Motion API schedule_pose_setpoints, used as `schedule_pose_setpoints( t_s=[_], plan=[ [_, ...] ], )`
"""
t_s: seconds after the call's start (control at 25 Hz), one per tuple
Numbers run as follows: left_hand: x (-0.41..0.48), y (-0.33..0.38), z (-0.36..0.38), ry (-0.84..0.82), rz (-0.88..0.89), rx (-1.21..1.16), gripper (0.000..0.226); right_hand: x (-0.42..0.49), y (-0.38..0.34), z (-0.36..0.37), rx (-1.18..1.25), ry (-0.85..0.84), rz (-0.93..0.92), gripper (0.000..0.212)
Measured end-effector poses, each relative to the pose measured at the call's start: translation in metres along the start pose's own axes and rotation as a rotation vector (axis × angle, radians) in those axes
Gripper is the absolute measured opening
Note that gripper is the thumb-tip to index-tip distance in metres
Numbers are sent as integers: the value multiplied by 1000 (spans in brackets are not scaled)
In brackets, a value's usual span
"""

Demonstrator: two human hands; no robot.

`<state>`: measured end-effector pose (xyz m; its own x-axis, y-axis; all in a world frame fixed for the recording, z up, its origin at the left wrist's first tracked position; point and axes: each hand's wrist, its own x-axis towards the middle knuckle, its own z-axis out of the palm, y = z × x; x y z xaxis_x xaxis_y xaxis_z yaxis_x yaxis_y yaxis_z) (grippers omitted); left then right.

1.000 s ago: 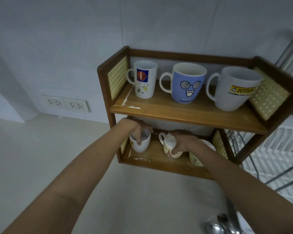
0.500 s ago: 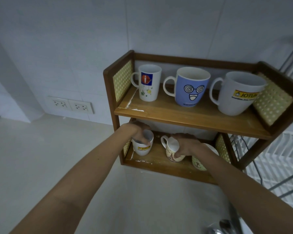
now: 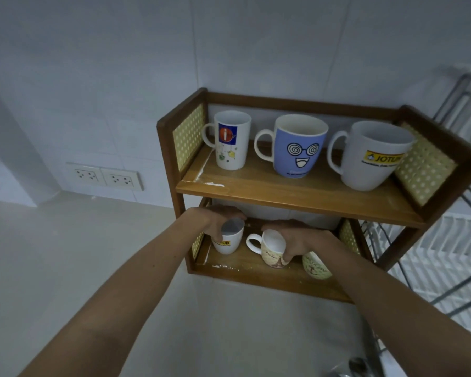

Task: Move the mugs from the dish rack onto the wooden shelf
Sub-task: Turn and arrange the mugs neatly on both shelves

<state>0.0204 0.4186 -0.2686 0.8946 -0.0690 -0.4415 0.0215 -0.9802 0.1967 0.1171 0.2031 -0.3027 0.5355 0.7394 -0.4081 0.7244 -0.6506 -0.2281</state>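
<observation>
Fingers [image 3: 217, 237] of my left hand [image 3: 218, 220] curl over the rim of a small white ceramic mug with a yellow logo [image 3: 227, 238], gripping it from above; it stands at the left end of the lower board of the two-tier brown wooden shelf [image 3: 297, 190]. My right hand [image 3: 297, 238] closes on a cream ceramic mug with brown print [image 3: 271, 250], thumb on its front wall and the other fingers over the far side of the rim. Its white handle points left, and the mug tilts toward me; whether its base touches the board I cannot tell. Just right of it, partly behind my right forearm, is a pale green patterned mug [image 3: 316, 265].

On the upper board three mugs stand upright, handles to the left: a tall white mug with a blue and red square [image 3: 230, 140], a wide blue mug with a spiral-eyed face [image 3: 299, 146], and a large white mug with a yellow label [image 3: 371, 156] against the shelf's right side panel. The shelf sits on a pale table [image 3: 65, 254] against a white wall. A metal wire dish rack [image 3: 452, 257] stands to the right. Two white wall sockets [image 3: 105, 176] sit left of the shelf.
</observation>
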Motion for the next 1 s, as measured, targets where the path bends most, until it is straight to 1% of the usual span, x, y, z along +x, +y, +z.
schedule_pose_setpoints(
  t_s=[0.12, 0.2, 0.24, 0.28, 0.32, 0.36, 0.4, 0.44, 0.48, 0.56, 0.64, 0.8, 1.0],
  plan=[
    [3, -2, 3, -21, -33, -7, 94, -3, 0, -2, 26, -41, -40, 99],
    [6, 3, 7, -15, -43, 27, 100, -12, 6, -9, 138, -24, 0, 102],
    [9, 7, 11, 30, -29, 50, 100, -17, 12, -14, 189, 3, 62, 99],
    [13, 15, 17, 101, -1, 76, 98, -22, 20, -18, 178, 19, 154, 95],
    [19, 24, 23, 179, 34, 99, 95, -26, 28, -22, 82, 2, 274, 94],
    [25, 35, 30, 246, 72, 110, 92, -32, 34, -23, -56, -50, 401, 98],
    [32, 47, 37, 297, 99, 102, 90, -37, 36, -21, -161, -114, 490, 104],
    [38, 60, 44, 331, 109, 88, 89, -40, 38, -15, -211, -160, 524, 105],
    [44, 72, 49, 348, 101, 81, 89, -41, 39, -7, -224, -165, 513, 101],
    [53, 89, 59, 356, 51, 70, 94, -43, 43, 1, -200, -119, 449, 87],
    [59, 95, 64, 366, 2, 47, 97, -46, 48, -1, -187, -100, 403, 79],
    [64, 90, 63, 350, -2, 45, 93, -48, 55, -3, -212, -103, 340, 75],
    [71, 79, 61, 321, 43, -9, 93, -48, 59, -5, -197, -94, 281, 76]
  ],
)
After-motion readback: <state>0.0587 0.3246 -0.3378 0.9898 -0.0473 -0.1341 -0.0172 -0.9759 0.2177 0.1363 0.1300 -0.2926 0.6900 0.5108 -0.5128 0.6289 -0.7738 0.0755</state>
